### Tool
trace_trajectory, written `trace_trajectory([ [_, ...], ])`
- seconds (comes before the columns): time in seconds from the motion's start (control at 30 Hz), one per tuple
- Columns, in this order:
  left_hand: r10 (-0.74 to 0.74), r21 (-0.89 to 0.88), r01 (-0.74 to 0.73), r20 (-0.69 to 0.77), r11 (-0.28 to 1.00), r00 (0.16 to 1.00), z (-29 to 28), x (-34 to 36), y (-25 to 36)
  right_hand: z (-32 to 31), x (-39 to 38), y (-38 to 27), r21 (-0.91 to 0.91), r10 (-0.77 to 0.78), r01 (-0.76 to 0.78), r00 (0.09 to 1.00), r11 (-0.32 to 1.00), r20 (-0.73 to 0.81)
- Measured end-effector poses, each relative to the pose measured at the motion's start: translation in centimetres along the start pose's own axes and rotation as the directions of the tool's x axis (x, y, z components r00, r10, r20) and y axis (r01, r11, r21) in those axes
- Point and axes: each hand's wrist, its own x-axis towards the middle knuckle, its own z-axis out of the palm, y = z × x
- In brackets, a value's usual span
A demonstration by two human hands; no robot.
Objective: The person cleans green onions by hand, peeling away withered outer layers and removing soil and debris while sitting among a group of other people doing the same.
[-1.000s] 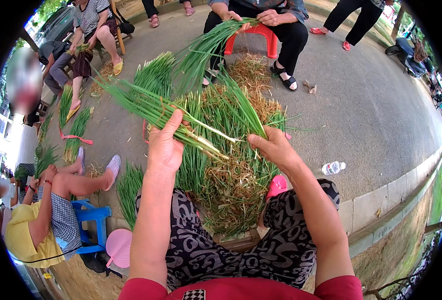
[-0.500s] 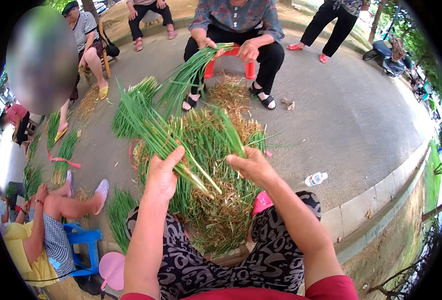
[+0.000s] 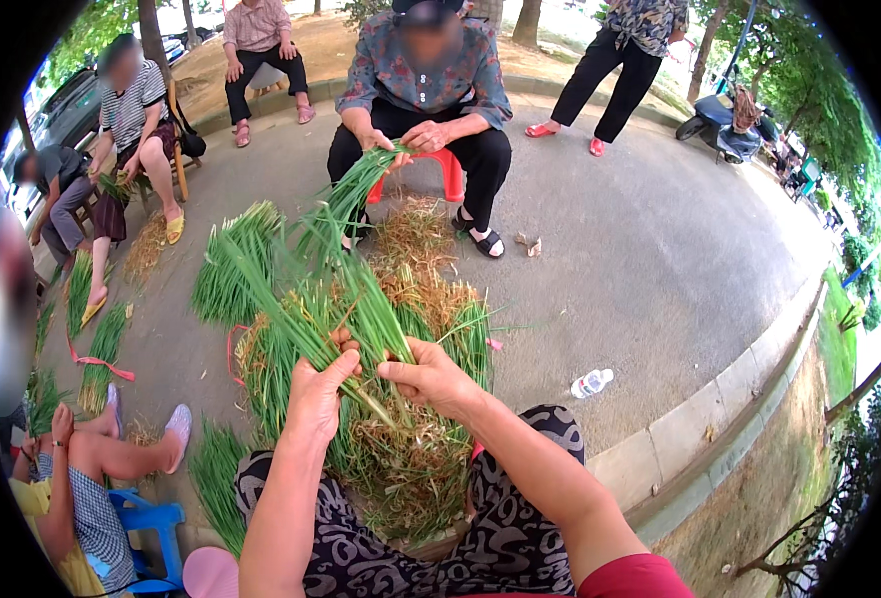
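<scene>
Green chive bunch [image 3: 291, 289], tips up-left.

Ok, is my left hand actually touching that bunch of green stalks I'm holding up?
Touching. The head view shows the left hand with its fingers curled around the base of the bunch of green stalks, no gap between them; the right hand pinches the same bunch.

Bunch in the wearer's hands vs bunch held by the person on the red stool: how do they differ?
The wearer's bunch is thicker, gripped by both hands, left hand and right hand. The seated person's bunch is thinner and droops toward the ground. Both are long green stalks.
</scene>
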Motion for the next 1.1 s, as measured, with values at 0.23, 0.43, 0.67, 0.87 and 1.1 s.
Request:
trace_trajectory([
  [0.23, -0.155, -0.021, 0.157, 0.059, 0.987, 0.986, 0.7, -0.6, 0.3, -0.8, 0.5, 0.3, 0.051, -0.069, 0.072, 0.995, 0.996, -0.066],
  [0.43, -0.103, 0.177, 0.073, 0.164, 0.981, 0.981, 0.7, -0.8, -0.7, -0.2, 0.8, 0.0, 0.038, -0.116, 0.117, 0.993, 0.992, -0.038],
  [0.67, -0.07, 0.165, 0.05, 0.12, 0.985, 0.99, 1.0, -1.0, -0.6, -0.2, 0.9, 0.0, 0.115, -0.111, 0.118, 0.991, 0.986, -0.071],
  [0.87, -0.092, 0.163, 0.082, 0.051, 0.983, 0.994, 0.7, -1.2, -0.1, -1.7, 1.6, -0.8, 0.183, -0.058, 0.105, 0.969, 0.977, -0.241],
  [1.1, -0.141, -0.002, 0.141, 0.006, 0.99, 0.99, -0.7, -0.6, -0.7, -3.7, 2.3, -1.3, 0.373, -0.167, 0.229, 0.968, 0.899, -0.189],
])
